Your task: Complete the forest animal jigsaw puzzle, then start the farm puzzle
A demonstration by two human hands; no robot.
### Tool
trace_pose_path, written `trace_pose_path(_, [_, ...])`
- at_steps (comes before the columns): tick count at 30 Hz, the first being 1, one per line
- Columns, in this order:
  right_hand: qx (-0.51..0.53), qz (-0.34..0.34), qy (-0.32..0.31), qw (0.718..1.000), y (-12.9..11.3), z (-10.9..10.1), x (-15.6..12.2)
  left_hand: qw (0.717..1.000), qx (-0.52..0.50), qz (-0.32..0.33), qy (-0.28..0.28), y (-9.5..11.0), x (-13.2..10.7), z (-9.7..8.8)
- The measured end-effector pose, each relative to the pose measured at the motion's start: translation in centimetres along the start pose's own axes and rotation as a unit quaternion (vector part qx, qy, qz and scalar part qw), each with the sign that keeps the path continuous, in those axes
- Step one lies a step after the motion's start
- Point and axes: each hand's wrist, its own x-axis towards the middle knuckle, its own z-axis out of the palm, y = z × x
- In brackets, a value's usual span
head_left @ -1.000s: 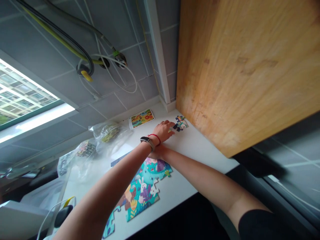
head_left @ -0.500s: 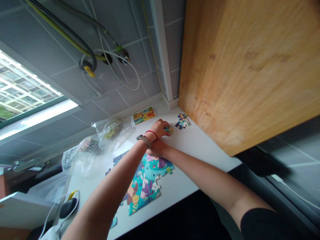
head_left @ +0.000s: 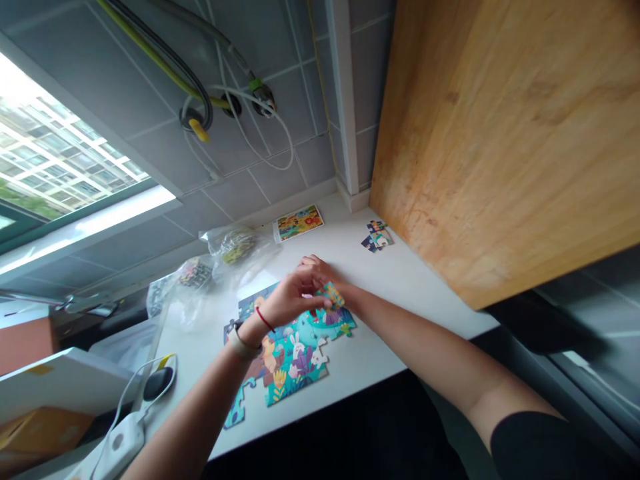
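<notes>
My left hand (head_left: 293, 300), with a red cord and a watch at the wrist, pinches a puzzle piece (head_left: 332, 295) between thumb and fingers. That piece is teal with orange-yellow patches and is held above the puzzle's right part. Behind it, my right hand (head_left: 323, 270) reaches across at the puzzle's far edge, fingers bent; the left hand hides their tips, and what they hold, if anything, is not visible. Below both hands lies the partly joined jigsaw puzzle (head_left: 300, 363), teal with a white rabbit and plants. A separate joined strip (head_left: 235, 412) lies at its near left.
Several dark and orange puzzle pieces (head_left: 379, 236) lie by the wooden panel (head_left: 500, 147). A picture card (head_left: 300, 223) rests near the wall. Clear plastic bags (head_left: 233, 248) with pieces stand at the left, and a power strip (head_left: 120, 440) lies at the near left.
My left hand has come back toward me from the far side, carrying the puzzle piece over the puzzle. My right hand now shows behind it instead of underneath. The view has shifted slightly.
</notes>
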Motion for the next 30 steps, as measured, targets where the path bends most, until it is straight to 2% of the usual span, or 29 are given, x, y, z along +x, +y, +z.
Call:
trace_pose_path(2, [0.016,-0.002,0.0,1.0,0.1,0.0,0.2,0.999,0.04,-0.022,0.002,-1.7,-2.4,2.3])
trace_pose_path(5, [0.031,-0.003,0.002,1.0,0.0,-0.1,0.2,0.981,0.183,-0.006,0.059,-3.8,-4.6,5.7])
trace_pose_path(9, [0.042,-0.008,0.003,0.999,-0.2,-0.2,0.2,0.942,0.305,0.078,0.118,-4.9,-6.0,8.4])
trace_pose_path(12, [0.048,-0.011,0.003,0.999,-0.2,-0.1,0.2,0.897,0.397,0.118,0.156,-5.1,-6.9,9.2])
trace_pose_path(14, [0.051,-0.012,0.002,0.999,-0.1,-0.1,0.2,0.877,0.433,0.129,0.163,-5.3,-7.4,9.4])
trace_pose_path(21, [0.049,-0.013,0.001,0.999,0.0,-0.1,0.1,0.852,0.444,0.175,0.214,-6.4,-8.0,11.4])
trace_pose_path(24, [0.045,-0.015,-0.002,0.999,0.0,-0.1,0.2,0.838,0.461,0.168,0.237,-6.3,-8.1,12.4])
trace_pose_path(30, [0.048,-0.012,0.0,0.999,0.1,0.1,0.2,0.832,0.464,0.14,0.269,-6.4,-8.5,13.7])
